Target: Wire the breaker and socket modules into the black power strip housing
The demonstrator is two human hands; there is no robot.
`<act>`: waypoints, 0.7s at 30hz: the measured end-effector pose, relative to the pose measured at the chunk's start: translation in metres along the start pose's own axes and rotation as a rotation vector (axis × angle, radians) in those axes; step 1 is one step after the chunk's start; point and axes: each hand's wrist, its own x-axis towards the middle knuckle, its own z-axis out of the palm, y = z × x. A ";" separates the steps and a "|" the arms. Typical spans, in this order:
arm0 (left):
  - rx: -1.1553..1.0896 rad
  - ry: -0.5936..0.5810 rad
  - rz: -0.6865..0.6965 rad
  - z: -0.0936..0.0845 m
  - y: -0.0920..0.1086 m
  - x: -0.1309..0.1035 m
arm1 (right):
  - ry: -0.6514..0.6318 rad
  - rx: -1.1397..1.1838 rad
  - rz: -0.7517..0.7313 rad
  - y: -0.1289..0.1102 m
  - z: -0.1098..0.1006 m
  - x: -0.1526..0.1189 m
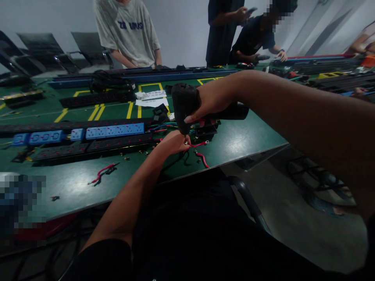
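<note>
My right hand (211, 99) is wrapped round a black power drill (184, 101), whose tip points down at the fingers of the other hand. Pinched beside that tip, my left hand (177, 141) holds a red wire (198, 144) near its end. Left of the hands lie black socket strips (120, 142) and a blue socket strip (115, 130). Coloured wires (168, 125) run from their ends toward a black end piece (206, 132), partly hidden under the drill. A loose red wire (202, 159) rests near the table edge.
Another red wire (101, 173) and small screws (126, 158) lie on the green table (73, 191). White paper labels (151, 99) and a black cable bundle (109, 82) are farther back. Several people stand or lean across the table. A chair armrest (249, 199) is below its front edge.
</note>
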 end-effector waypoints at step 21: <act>-0.050 0.008 0.049 0.009 -0.012 0.003 | -0.024 -0.171 -0.109 -0.015 0.000 0.001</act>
